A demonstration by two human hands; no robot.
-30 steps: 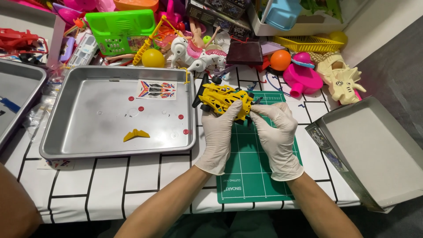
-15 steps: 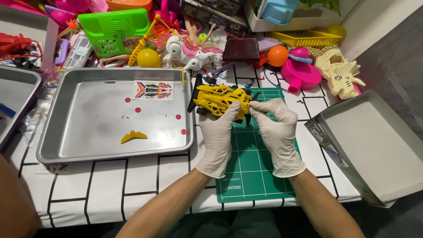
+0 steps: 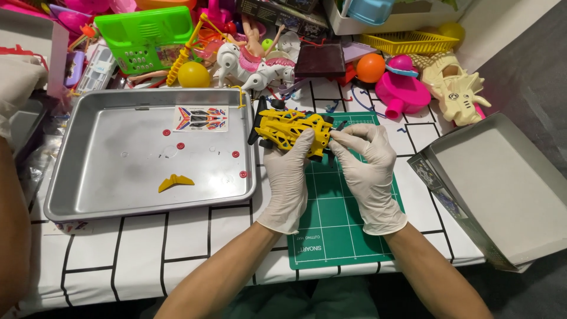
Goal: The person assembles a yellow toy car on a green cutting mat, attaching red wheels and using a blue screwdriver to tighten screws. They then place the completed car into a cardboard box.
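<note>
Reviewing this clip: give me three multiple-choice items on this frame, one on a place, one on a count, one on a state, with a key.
1. Where does the small yellow wing-shaped piece lie?
A. in the metal tray
B. on the green cutting mat
C. in the grey box lid

2. How many hands touch the yellow toy car?
A. none
B. one
C. two

3. What covers the hands?
A. nothing
B. white gloves
C. black mittens

Key: 1 A, it rests on the tray floor. 2 C, left hand and right hand both grip it. 3 B, both are gloved white.
</note>
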